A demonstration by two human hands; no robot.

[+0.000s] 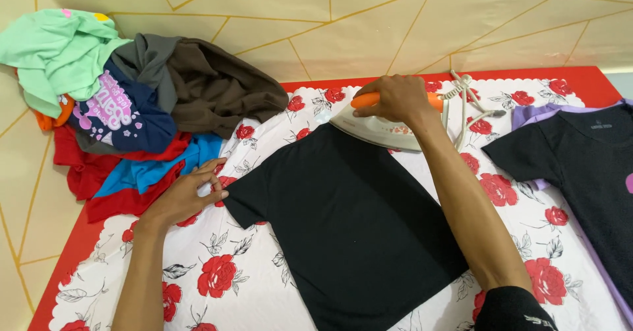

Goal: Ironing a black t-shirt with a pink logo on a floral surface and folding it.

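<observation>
Your right hand (394, 99) grips the iron's orange handle (366, 99), fingers wrapped closed, soleplate on the black T-shirt (343, 219) lying flat on the floral sheet (224, 271). Your left hand (188, 196) pinches its sleeve edge.

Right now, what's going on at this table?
A person is ironing a black T-shirt spread flat on a white cloth with red roses. The right hand grips the orange handle of a white iron resting at the shirt's top edge. The left hand holds the tip of the shirt's sleeve, pulling it flat. A pile of mixed clothes sits at the far left corner, and another dark shirt lies on a purple one at the right.
</observation>
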